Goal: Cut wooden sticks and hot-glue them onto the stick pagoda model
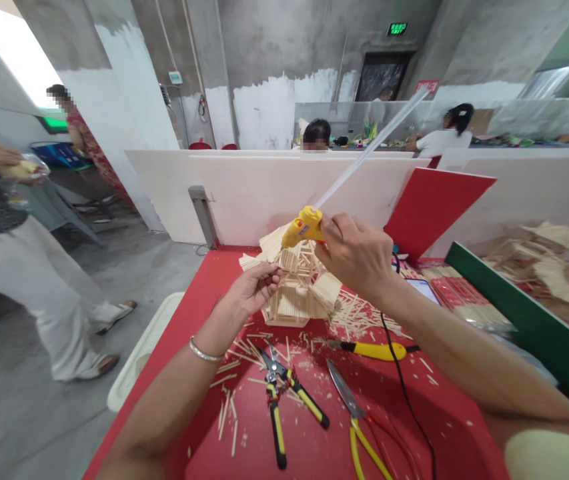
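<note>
My right hand (357,250) is closed round a yellow hot glue gun (303,227), a long clear glue stick (371,150) jutting from its back. The gun's nozzle points down at a small model house (291,303) built of thin wooden sticks, with slatted roof panels. At the model's left side my left hand (254,288) pinches its fingertips together; a small piece seems to be between them, too small to name. The hand is against or just in front of the model, and I cannot tell which.
On the red table (204,427) lie yellow-black pruning shears (277,380), yellow-handled scissors (349,400), a yellow utility knife (374,350) and loose sticks (359,312). The gun's black cord (404,387) crosses the right side. A green board (534,313) edges the right. A person (29,267) stands left.
</note>
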Available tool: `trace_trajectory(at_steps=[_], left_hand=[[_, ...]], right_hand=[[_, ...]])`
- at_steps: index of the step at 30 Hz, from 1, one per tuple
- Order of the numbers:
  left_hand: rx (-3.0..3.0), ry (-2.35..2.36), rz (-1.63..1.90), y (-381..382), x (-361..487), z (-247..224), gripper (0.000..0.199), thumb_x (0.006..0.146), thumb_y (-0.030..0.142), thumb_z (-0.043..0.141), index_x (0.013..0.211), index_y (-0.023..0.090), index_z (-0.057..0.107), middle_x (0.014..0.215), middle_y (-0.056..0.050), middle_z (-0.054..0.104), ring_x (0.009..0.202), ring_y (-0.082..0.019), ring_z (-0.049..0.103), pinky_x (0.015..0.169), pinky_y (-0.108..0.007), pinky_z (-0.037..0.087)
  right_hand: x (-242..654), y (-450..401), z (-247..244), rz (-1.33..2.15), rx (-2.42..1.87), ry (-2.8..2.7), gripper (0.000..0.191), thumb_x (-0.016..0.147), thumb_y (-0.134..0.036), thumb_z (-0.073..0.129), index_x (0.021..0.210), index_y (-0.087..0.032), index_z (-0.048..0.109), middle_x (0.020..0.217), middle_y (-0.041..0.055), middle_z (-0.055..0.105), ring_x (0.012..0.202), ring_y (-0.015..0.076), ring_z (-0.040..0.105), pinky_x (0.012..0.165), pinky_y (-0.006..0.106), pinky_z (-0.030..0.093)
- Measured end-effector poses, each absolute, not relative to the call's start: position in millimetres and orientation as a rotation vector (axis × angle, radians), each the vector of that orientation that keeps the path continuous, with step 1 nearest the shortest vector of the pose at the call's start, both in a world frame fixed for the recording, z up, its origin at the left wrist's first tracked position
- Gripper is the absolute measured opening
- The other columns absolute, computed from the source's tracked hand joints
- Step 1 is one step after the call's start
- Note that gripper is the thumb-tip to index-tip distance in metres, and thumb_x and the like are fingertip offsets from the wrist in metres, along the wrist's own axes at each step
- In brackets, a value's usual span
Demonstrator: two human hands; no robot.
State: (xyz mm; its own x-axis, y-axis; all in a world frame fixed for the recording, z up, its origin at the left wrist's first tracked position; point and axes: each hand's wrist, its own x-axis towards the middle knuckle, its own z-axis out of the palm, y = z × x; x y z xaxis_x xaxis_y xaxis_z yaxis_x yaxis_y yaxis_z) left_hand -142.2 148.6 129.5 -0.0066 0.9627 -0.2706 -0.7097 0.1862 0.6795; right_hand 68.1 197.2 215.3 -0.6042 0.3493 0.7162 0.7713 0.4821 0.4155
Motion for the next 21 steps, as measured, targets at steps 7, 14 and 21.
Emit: trace_trajectory(at_steps=[7, 14, 21], left_hand=[[0.404, 0.820, 1.379, 147.8, -142.2, 130.6, 0.003, 0.080, 0.005, 0.066, 0.078, 0.007, 0.064, 0.068, -0.005, 0.065, 0.052, -0.007, 0.060, 0.045, -0.013, 0.051], [0.402, 0.814, 1.384, 147.0, -140.4, 133.6, 0.005, 0.082, 0.004, 0.062, 0.077, 0.006, 0.063, 0.067, -0.005, 0.064, 0.051, -0.007, 0.059, 0.043, -0.013, 0.049], [0.401, 0.829, 1.397, 147.1, -140.2, 134.0, 0.003, 0.081, 0.004, 0.063, 0.079, 0.005, 0.063, 0.068, -0.005, 0.064, 0.051, -0.007, 0.059, 0.043, -0.013, 0.049]], right_hand=[[68.2, 196.9, 215.9, -1.027, -0.916, -2.171, 0.035, 0.096, -0.027, 0.039, 0.126, -0.015, 0.051, 0.100, 0.0054, 0.063, 0.078, 0.0155, 0.050, 0.057, 0.032, 0.022], [68.7, 196.0, 216.5, -1.017, -0.915, -2.179, 0.036, 0.095, -0.027, 0.041, 0.128, -0.015, 0.050, 0.101, 0.0061, 0.063, 0.081, 0.0162, 0.051, 0.057, 0.032, 0.023], [68.7, 196.2, 216.5, -1.052, -0.917, -2.163, 0.036, 0.097, -0.027, 0.038, 0.128, -0.014, 0.050, 0.100, 0.0048, 0.063, 0.079, 0.0154, 0.052, 0.057, 0.032, 0.024]])
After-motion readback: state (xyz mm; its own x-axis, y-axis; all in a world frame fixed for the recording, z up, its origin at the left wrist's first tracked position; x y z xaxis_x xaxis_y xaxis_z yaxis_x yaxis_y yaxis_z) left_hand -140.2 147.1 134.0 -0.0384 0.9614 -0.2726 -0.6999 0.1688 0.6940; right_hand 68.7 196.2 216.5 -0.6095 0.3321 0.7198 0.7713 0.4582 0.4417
